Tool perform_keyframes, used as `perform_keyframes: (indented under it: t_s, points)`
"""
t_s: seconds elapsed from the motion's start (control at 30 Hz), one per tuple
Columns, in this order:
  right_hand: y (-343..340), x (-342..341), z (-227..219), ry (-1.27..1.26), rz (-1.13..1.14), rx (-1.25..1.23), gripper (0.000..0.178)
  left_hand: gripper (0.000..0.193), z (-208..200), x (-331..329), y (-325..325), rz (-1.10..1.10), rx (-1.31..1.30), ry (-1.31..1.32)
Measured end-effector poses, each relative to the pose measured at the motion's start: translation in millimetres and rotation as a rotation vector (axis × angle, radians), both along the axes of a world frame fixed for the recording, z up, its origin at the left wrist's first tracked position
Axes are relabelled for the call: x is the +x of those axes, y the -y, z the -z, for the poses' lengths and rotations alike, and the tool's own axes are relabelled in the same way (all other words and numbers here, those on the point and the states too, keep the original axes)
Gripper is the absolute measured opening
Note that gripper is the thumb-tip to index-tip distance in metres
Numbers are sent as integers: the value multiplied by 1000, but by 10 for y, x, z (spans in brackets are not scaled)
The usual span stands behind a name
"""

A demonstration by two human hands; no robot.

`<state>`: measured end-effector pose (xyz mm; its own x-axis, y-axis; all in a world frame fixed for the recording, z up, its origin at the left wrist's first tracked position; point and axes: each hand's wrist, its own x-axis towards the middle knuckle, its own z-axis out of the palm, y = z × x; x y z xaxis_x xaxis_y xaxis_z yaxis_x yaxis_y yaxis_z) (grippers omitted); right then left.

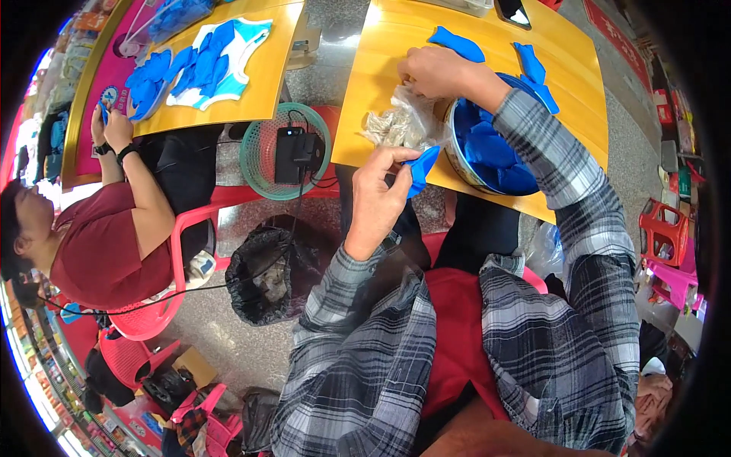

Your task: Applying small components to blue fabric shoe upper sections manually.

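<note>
My left hand (378,199) pinches a small blue fabric piece (421,172) between thumb and fingers, just off the table's near edge. My right hand (440,74) is curled closed above the upper end of a clear plastic bag (415,107); what its fingertips grip is hidden. Pale, shredded-looking strips (387,126) lie in and beside that bag. Under my right forearm stands a round tub (454,150) filled with blue pieces (487,149). Beyond it on the table lie a plump blue fish-shaped piece (457,44) and another blue fish-shaped piece (531,64).
A phone (513,13) lies at the yellow table's (567,46) far side. To the left are a green basket (248,160) with a black device, a black-lined bin (259,278), and a seated person (114,236) handling blue pieces at another table (251,99).
</note>
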<state>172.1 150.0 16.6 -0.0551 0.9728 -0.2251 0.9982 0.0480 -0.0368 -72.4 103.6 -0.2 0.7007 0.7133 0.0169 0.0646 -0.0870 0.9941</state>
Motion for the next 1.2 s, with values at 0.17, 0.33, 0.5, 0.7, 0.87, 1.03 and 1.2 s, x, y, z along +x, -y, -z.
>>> perform_keyframes:
  t_s: [0.17,0.33,0.5,0.7,0.87,1.03,1.2]
  points:
    - [-115,39,-97,-105,86,-231,22,15,-8,12,-64,-45,-243,97]
    - [-57,320,-129,-428,150,-136,24,20,-77,45,-223,17,-117,157]
    - [47,340,-275,-895,340,-90,25,24,-64,93,-457,-78,-17,61]
    - [267,303,-633,-1071,299,4,26,58,-73,428,-753,-255,79,55]
    - [475,330,-694,-1209,335,98,37,31,-433,671,-613,118,-440,281]
    - [918,293,-699,-1733,481,-174,60,19,-497,793,-546,61,-536,366]
    - [1236,421,-680,-1590,549,146,58,21,-488,864,-440,131,-472,273]
